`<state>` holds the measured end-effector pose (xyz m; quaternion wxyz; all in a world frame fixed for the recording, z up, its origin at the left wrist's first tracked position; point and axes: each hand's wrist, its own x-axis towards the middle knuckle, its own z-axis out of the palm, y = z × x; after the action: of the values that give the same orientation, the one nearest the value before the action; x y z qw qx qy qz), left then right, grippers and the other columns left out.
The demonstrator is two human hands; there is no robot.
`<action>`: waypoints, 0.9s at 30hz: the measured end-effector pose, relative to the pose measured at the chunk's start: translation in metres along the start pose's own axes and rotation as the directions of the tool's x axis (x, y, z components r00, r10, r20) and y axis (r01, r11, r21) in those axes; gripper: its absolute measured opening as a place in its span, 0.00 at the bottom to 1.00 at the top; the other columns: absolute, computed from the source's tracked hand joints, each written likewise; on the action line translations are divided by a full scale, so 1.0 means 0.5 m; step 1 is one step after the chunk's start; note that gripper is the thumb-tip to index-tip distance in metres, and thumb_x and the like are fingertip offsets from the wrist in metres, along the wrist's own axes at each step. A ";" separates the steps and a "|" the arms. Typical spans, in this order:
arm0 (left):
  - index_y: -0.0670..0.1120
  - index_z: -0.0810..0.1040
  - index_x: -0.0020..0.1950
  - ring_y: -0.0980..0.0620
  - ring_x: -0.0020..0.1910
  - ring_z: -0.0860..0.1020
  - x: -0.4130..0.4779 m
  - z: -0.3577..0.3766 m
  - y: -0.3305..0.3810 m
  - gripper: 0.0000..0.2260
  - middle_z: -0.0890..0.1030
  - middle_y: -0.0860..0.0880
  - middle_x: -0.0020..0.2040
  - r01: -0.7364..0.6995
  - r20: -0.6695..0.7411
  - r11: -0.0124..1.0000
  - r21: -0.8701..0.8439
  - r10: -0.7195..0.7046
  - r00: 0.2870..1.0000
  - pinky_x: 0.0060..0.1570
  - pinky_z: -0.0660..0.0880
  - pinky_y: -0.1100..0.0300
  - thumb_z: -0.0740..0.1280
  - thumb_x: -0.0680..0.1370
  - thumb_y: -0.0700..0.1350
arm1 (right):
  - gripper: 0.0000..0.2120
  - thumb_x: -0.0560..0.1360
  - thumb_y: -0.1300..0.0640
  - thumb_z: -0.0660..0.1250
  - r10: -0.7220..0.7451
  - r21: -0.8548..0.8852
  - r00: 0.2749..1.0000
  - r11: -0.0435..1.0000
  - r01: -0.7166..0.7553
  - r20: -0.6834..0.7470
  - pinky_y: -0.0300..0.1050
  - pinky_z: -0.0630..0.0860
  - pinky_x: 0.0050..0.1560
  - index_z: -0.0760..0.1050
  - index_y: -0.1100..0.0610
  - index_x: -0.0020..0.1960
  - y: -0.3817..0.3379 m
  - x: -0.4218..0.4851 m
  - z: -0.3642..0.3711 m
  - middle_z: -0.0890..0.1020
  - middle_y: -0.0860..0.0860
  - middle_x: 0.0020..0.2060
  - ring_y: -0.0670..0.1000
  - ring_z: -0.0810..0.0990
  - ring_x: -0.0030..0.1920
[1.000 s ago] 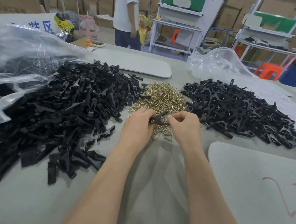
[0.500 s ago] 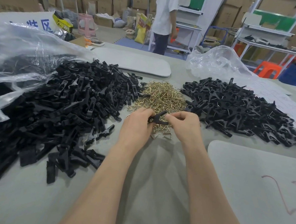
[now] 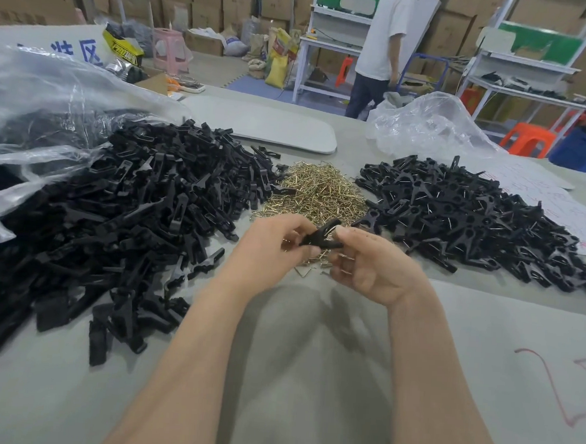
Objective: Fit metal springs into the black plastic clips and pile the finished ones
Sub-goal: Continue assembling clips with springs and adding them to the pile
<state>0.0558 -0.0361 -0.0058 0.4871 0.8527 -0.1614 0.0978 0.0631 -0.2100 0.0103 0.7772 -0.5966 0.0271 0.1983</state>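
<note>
Both my hands meet over the near edge of a heap of brass-coloured metal springs (image 3: 315, 192). My left hand (image 3: 269, 251) and my right hand (image 3: 371, 264) together pinch one black plastic clip (image 3: 320, 235), its jaws spread in a V. A large mound of loose black clip parts (image 3: 123, 218) lies to the left. A pile of assembled clips with springs (image 3: 473, 215) lies to the right. Whether a spring sits in the held clip is hidden by my fingers.
Clear plastic bags lie at far left (image 3: 45, 103) and behind the right pile (image 3: 427, 127). Grey flat boards sit at the back (image 3: 266, 126) and near right (image 3: 515, 372). A person (image 3: 381, 52) stands beyond the table among shelves and cardboard boxes.
My hands have lifted and turned slightly with the clip, my right palm now more exposed. The person in the background has walked to the right.
</note>
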 end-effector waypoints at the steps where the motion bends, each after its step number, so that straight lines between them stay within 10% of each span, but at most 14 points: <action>1: 0.62 0.77 0.40 0.60 0.40 0.78 -0.001 -0.003 0.004 0.13 0.78 0.54 0.37 -0.015 0.002 1.000 -0.023 0.015 1.000 0.49 0.77 0.57 0.74 0.71 0.42 | 0.11 0.65 0.52 0.70 0.035 0.038 0.997 0.999 -0.037 0.063 0.39 0.77 0.34 0.76 0.57 0.44 0.004 -0.001 -0.003 0.80 0.52 0.34 0.47 0.79 0.32; 15: 0.45 0.79 0.47 0.55 0.45 0.75 0.001 -0.007 0.014 0.08 0.75 0.52 0.50 -0.161 -0.021 0.985 0.064 0.163 0.986 0.51 0.72 0.64 0.74 0.71 0.38 | 0.19 0.68 0.48 0.65 0.033 0.266 0.984 0.961 -0.080 0.176 0.46 0.83 0.39 0.82 0.63 0.45 0.047 0.020 0.011 0.84 0.58 0.35 0.54 0.85 0.36; 27: 0.48 0.82 0.51 0.64 0.43 0.73 0.003 -0.006 0.017 0.11 0.75 0.61 0.42 -0.280 -0.057 0.955 0.097 0.286 0.957 0.48 0.69 0.71 0.75 0.70 0.41 | 0.19 0.68 0.48 0.63 -0.036 0.284 0.988 0.959 -0.009 0.153 0.44 0.82 0.39 0.74 0.61 0.52 0.054 0.021 0.029 0.82 0.53 0.32 0.49 0.83 0.33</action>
<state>0.0541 -0.0378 0.0030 0.4352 0.8376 -0.2602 0.2034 0.0605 -0.1878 -0.0133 0.8558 -0.4617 -0.0098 0.2331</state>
